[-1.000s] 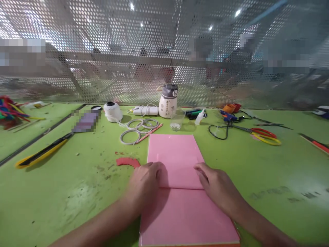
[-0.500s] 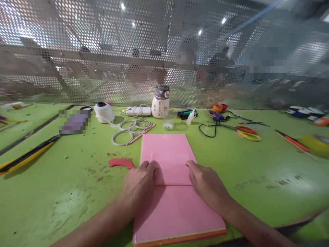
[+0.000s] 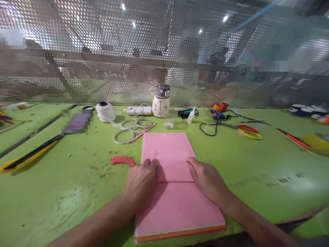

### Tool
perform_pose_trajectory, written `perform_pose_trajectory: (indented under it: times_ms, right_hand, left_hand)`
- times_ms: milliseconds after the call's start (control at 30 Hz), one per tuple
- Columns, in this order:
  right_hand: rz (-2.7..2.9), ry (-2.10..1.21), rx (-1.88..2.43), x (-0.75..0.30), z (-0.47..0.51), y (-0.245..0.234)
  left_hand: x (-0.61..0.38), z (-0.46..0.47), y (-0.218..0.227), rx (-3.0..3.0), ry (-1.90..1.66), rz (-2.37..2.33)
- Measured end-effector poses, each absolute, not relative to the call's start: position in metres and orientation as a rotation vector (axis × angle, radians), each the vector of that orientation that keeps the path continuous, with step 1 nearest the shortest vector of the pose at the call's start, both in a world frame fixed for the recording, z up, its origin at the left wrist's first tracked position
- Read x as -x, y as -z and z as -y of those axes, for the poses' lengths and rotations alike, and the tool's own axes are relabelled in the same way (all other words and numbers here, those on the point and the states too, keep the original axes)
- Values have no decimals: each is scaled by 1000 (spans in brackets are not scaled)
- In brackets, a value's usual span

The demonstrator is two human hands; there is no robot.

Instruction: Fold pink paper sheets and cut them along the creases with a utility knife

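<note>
A stack of pink paper [image 3: 180,206] lies lengthwise before me, with an orange layer showing under its near edge. Across its middle runs a straight line where a pink sheet ends or folds; I cannot tell which. My left hand [image 3: 144,175] is closed at the left side of that sheet, fingers curled on its edge. On the opposite side my right hand [image 3: 205,175] pinches the sheet between thumb and fingers. A curved red paper scrap [image 3: 122,160] rests just beyond my left knuckles. The fingertips are partly hidden by the hands.
Behind the paper stand a clear plastic cup [image 3: 169,120], a bottle [image 3: 161,103] and a small glue bottle [image 3: 191,116]. Scissors [image 3: 248,131] and a glue gun [image 3: 216,115] lie right. Tape rings [image 3: 124,136], a thread spool [image 3: 106,112] and a yellow-black cutter [image 3: 33,152] are left.
The view has shifted slightly, so the table things appear a little higher and further right. Both hands keep their places on the pink paper.
</note>
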State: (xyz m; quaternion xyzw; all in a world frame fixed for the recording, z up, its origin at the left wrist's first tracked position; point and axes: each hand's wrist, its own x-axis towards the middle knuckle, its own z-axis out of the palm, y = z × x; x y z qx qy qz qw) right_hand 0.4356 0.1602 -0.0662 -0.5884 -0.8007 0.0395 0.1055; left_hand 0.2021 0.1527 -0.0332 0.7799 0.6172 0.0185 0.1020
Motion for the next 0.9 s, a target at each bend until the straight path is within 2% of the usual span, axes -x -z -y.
perform_pose_trajectory:
  times_ms: [633,900]
  right_hand:
    - [2116,-245,1708,-439,-156,65]
    - [2173,-163,1692,-439,-157,70]
  left_hand:
    - [-206,-152,28,-2356,29,-1811]
    - [-205,-151,29,-2408,5,-1812]
